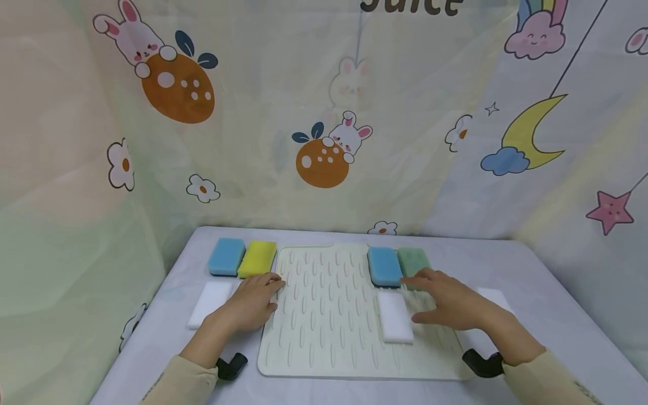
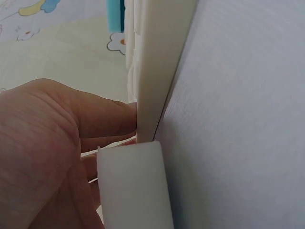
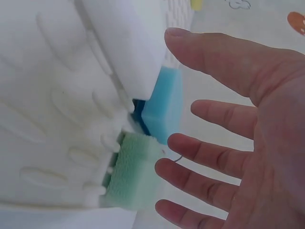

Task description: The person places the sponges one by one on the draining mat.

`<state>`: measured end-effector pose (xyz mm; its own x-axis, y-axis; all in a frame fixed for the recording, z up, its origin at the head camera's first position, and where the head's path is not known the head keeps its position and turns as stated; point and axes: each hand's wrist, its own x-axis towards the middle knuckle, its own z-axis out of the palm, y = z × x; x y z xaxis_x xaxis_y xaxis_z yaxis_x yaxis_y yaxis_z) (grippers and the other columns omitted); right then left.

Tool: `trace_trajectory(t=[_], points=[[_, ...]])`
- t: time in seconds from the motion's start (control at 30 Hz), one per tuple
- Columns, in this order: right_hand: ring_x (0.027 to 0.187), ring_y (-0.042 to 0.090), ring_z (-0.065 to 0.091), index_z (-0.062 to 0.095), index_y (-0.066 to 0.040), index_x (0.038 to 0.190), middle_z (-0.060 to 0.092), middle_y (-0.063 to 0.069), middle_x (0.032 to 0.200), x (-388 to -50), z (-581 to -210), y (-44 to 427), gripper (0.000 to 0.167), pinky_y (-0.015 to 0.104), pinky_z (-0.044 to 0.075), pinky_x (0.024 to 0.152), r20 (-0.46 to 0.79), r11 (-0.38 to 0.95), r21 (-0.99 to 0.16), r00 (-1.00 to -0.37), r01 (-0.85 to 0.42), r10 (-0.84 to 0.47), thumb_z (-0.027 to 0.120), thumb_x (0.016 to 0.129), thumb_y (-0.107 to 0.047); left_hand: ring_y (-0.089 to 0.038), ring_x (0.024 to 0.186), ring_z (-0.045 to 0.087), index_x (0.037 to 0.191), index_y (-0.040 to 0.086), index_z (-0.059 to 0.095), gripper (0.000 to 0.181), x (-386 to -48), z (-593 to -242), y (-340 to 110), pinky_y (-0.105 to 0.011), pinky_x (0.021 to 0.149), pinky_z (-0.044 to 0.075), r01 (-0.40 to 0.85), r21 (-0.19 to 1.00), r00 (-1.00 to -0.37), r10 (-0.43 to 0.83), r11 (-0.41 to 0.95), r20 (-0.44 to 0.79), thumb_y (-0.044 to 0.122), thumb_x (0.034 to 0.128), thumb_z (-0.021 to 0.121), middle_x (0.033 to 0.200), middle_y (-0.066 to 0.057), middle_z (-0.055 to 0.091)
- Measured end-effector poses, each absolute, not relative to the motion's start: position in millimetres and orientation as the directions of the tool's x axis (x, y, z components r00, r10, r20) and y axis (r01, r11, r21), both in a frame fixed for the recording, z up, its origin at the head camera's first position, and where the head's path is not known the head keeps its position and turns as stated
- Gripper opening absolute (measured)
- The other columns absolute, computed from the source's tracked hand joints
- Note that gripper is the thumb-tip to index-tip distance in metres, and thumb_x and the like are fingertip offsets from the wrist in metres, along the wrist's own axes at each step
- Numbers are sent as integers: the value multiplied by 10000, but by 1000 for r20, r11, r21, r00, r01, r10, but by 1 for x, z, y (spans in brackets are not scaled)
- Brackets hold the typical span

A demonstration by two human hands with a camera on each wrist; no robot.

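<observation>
resting along the left edge of the pale bumpy mat (image 1: 319, 343), your left hand (image 1: 252, 301) touches its rim with thumb and fingers loosely extended, clamped on nothing. your right hand (image 1: 448, 298) hangs over the mat's right side, thumb and fingers spread well apart, with nothing between them. just beside that thumb, a white block (image 1: 395, 318) lies flat on the mat. beyond it is a blue sponge (image 1: 385, 266), with a green sponge (image 1: 412, 259) at its right, near your fingers and partly hidden by them in the head view.

past your left hand, a second blue sponge (image 1: 226, 256) and a yellow sponge (image 1: 257, 259) lie side by side on the white tabletop (image 1: 567, 343). another white block (image 1: 208, 302) is partly behind your left forearm. a printed curtain (image 1: 253, 152) hangs behind the table.
</observation>
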<state>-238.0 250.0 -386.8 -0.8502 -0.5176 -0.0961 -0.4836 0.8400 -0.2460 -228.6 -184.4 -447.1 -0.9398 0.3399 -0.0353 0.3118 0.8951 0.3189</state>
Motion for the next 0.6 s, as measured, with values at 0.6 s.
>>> trace_trajectory(t=[0.6], points=[[1231, 373, 575, 558, -148, 1490, 574, 139, 1368, -238, -384, 280, 796, 583, 559, 926, -89, 876, -227, -887, -425, -453, 867, 814, -436, -334, 1472, 416, 1482, 59, 554, 507, -230, -450, -186, -572, 1214, 318, 318, 312, -938, 344, 895, -32, 156, 998, 670, 1544, -102, 494]])
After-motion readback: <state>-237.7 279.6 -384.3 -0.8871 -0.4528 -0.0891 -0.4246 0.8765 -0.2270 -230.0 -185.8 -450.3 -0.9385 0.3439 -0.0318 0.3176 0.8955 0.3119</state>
